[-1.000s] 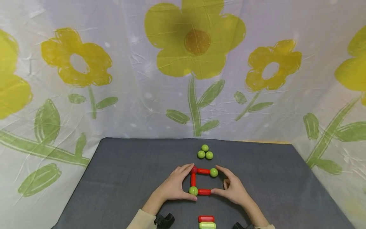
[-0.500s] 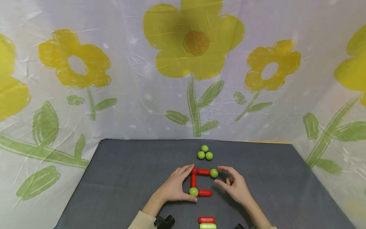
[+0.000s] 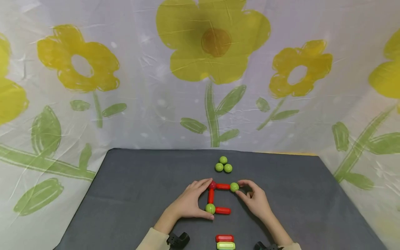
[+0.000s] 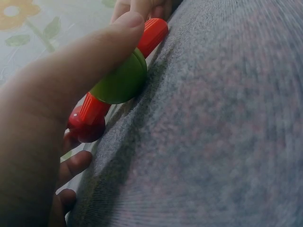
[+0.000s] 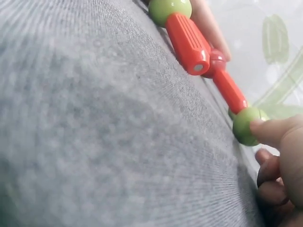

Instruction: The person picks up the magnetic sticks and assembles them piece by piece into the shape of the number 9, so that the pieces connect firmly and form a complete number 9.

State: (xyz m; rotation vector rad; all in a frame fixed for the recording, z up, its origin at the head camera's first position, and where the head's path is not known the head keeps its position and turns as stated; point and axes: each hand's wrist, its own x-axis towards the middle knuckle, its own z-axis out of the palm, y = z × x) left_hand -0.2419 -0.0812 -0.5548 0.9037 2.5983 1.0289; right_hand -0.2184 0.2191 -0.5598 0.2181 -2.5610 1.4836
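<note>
Pinching the green ball (image 3: 234, 187) right of the red ball (image 3: 213, 185), the right hand (image 3: 257, 202) faces the left hand (image 3: 189, 201), which grips the frame (image 3: 211, 197) at the red ball; three balls (image 3: 223, 160) lie beyond it, two sticks (image 3: 225, 239) nearer.

You have six balls (image 3: 228, 168) and five rods (image 3: 223, 186) on the surface (image 3: 140, 173). Nearest its far edge, you have three loose green balls (image 3: 219, 167). Farther from that edge, your joined piece (image 3: 211, 196) counts two green balls (image 3: 210, 208), one red ball (image 3: 213, 185) and three red rods (image 3: 223, 210). Farthest from it, you have one loose red rod (image 3: 224, 238) and one loose yellow-green rod (image 3: 226, 246).
</note>
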